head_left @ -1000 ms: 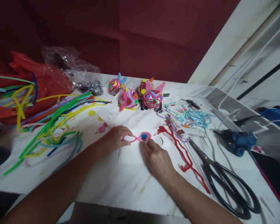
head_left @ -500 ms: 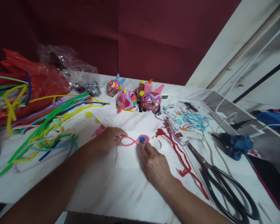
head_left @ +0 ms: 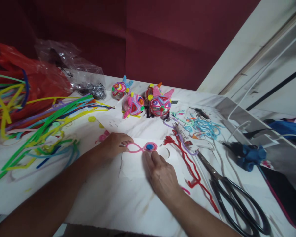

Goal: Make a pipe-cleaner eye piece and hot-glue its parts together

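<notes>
A pink pipe cleaner (head_left: 134,152) bent into a figure-eight lies over a white sheet of paper (head_left: 135,166). Its right loop is coiled around a blue disc (head_left: 149,147). At the left loop, my left hand (head_left: 115,143) is closed with its fingertips on the pipe cleaner's edge. My right hand (head_left: 162,171) is closed too, its fingers pressed at the lower edge of the coil around the disc. The undersides of both hands' fingers are hidden.
Pipe cleaners (head_left: 49,120) and a red plastic bag (head_left: 32,79) lie left. Several decorated fish-like balls (head_left: 160,104) stand at the back. On the right are red pipe cleaners (head_left: 193,168), black-handled scissors (head_left: 233,197), blue scraps (head_left: 207,128) and a phone (head_left: 283,194).
The view has shifted slightly. Both hands stay at the pink pipe cleaner, in nearly the same pose as before.
</notes>
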`<state>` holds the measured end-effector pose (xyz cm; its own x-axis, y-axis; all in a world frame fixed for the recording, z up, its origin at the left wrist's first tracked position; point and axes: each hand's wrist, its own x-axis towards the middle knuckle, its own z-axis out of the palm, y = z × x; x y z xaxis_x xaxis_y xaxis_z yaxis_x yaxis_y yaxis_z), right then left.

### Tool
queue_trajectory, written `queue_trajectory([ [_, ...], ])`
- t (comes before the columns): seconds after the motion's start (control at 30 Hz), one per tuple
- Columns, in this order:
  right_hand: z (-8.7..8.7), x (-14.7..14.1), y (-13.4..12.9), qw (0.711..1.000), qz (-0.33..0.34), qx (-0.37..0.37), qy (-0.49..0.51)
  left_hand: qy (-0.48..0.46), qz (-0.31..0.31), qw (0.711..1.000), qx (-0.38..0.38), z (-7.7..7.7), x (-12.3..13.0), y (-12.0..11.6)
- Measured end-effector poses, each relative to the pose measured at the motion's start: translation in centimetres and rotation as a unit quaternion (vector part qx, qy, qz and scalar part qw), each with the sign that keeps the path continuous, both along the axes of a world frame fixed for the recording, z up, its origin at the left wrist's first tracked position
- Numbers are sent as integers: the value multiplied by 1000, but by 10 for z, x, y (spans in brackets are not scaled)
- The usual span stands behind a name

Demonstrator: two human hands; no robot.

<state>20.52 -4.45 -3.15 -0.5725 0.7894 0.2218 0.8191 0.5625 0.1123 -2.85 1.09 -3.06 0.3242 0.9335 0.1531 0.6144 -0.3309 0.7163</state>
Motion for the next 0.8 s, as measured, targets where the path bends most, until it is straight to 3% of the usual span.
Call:
queue_trajectory([
  [0.27,-6,-1,0,999,1,41,6,18,2,1000,-16,7,3,-3],
  [0.8,-12,-4,4,999,-8,32,6,18,-5,1000,-1,9,4,-4],
])
